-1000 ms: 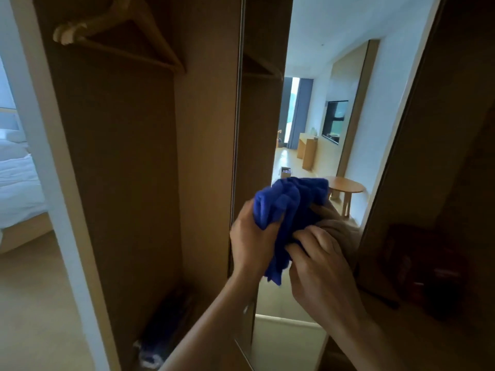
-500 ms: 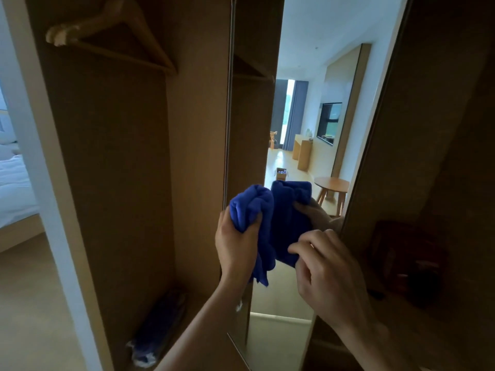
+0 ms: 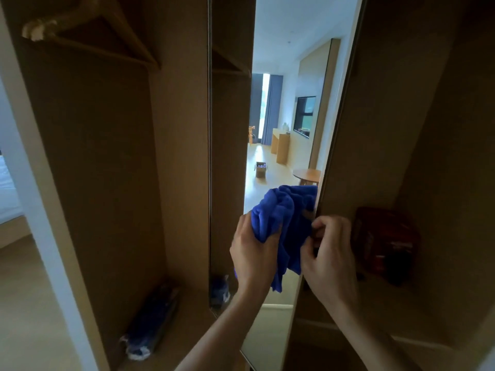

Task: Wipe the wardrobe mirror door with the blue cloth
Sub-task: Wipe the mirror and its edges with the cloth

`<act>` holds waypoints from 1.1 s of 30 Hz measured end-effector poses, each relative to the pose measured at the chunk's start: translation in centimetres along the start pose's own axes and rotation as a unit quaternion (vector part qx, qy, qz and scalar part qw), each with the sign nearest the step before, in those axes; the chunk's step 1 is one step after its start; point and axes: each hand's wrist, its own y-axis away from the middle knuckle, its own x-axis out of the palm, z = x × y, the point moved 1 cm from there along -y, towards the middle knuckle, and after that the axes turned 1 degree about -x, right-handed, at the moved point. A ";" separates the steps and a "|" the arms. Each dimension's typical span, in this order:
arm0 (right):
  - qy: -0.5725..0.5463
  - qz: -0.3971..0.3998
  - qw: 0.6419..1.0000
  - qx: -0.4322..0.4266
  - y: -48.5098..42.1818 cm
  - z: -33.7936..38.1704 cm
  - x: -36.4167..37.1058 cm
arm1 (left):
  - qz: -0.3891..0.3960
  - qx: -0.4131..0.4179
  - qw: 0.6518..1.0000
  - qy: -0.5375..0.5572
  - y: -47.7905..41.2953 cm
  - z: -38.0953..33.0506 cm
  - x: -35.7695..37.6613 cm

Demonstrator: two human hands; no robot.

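Shifting off the blue cloth (image 3: 284, 218), right hand (image 3: 330, 253) now curls round the mirror door (image 3: 284, 103) edge; left hand (image 3: 253, 253) clutches the cloth alone, wiping imminent.

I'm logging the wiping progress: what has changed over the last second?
The blue cloth, bunched, has shifted rightward across the mirror door to its right edge. The right hand moved with it, fingers now curled at that edge; whether they grip cloth or door is unclear. The left hand still grips the cloth; the hanger is unmoved.
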 end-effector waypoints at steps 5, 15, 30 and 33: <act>-0.036 0.027 0.998 0.054 -0.2 0.2 -0.1 | 0.047 0.022 0.999 -0.005 3.6 -0.7 0.4; -0.070 0.020 0.996 0.045 1.2 0.5 0.1 | 0.101 -0.064 0.992 0.051 5.4 0.7 -2.0; -0.025 0.076 0.995 0.052 3.0 5.0 1.7 | 0.095 -0.097 0.989 0.051 8.4 1.6 -8.3; -0.038 0.077 0.995 0.059 3.1 5.6 2.5 | 0.098 -0.081 0.990 0.058 7.8 1.7 -9.4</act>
